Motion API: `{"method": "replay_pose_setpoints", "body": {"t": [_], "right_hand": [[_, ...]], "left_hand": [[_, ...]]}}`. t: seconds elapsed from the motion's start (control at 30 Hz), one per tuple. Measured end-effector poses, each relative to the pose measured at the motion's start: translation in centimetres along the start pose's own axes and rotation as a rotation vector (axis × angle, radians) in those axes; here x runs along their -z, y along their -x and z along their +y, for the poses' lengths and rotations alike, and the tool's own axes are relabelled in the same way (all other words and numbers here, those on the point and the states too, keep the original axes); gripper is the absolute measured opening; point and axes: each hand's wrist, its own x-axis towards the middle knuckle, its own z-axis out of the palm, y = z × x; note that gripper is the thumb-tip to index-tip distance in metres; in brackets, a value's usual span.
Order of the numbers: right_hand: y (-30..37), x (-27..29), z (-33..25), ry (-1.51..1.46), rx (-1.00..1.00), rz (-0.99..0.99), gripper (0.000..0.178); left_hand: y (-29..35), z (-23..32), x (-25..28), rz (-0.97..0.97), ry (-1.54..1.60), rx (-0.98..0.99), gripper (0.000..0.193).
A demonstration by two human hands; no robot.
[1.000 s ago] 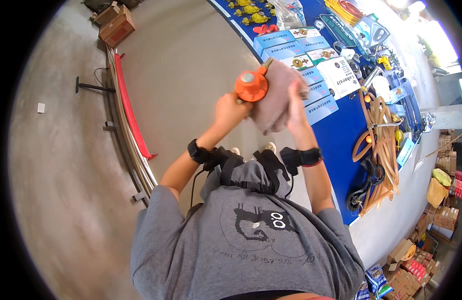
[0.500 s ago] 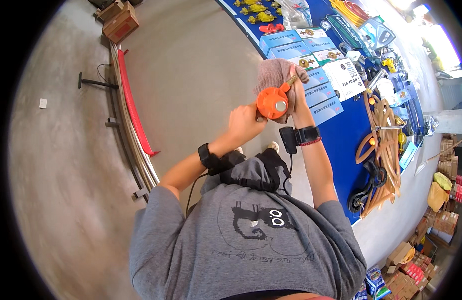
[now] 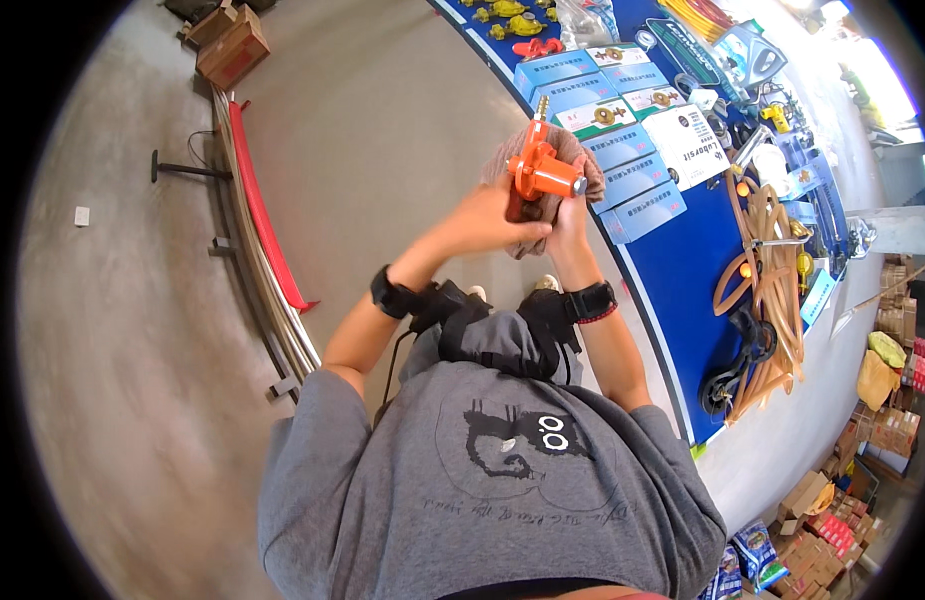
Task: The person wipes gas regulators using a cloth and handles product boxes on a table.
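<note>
An orange gas regulator [image 3: 548, 176] with a brass ribbed hose end is held up in front of me, tilted so that the hose end points away. My left hand [image 3: 482, 222] is closed around its near left side. Behind and under the regulator lies a brownish-pink cloth [image 3: 499, 163], bunched up in my right hand [image 3: 568, 228]. The cloth and regulator hide most of the right fingers. Both hands are close together, left of the blue table's edge.
On the blue table [image 3: 672, 310] stand rows of light blue boxes [image 3: 642, 213], a white box [image 3: 688, 148] and coiled tan hoses [image 3: 772, 300]. Yellow regulators [image 3: 522, 25] lie at its far end. A red rail [image 3: 257, 190] runs along the floor at left.
The regulator has turned from its round face to its side, its hose end swinging to point away. Both hands have come closer together and shifted a little left.
</note>
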Motion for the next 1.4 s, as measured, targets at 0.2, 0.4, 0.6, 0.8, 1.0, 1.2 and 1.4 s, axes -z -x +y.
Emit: {"method": "replay_pose_setpoints", "body": {"t": [0.2,0.4,0.6,0.8,1.0,1.2,1.4], "right_hand": [[0.0,-0.9,1.3,-0.008,-0.090,0.015,0.058],[0.2,-1.3,2.7,0.114,-0.014,0.108,0.051],[-1.7,-1.1,2.1,0.396,0.259,0.184,0.042],[-2.5,-0.1,1.4,0.315,0.206,0.084,0.041],[-1.4,0.6,-1.8,0.026,0.028,0.074,0.036],[2.3,-2.5,-1.8,1.358,1.008,-0.402,0.044],[2.0,-3.3,-0.6,1.462,1.050,-0.398,0.042]], "left_hand": [[-2.5,-0.5,4.6,-0.228,-0.006,0.538,0.085],[-1.8,-1.4,3.1,0.313,-0.246,0.068,0.068],[-2.1,-0.1,1.4,0.173,0.733,0.231,0.045],[-2.4,-1.9,-0.4,0.222,1.172,0.258,0.035],[-3.2,-4.1,0.9,0.486,1.223,0.193,0.022],[-4.7,-6.3,1.1,0.519,1.472,0.225,0.021],[-3.9,-6.7,1.4,0.490,1.530,0.232,0.015]]}}
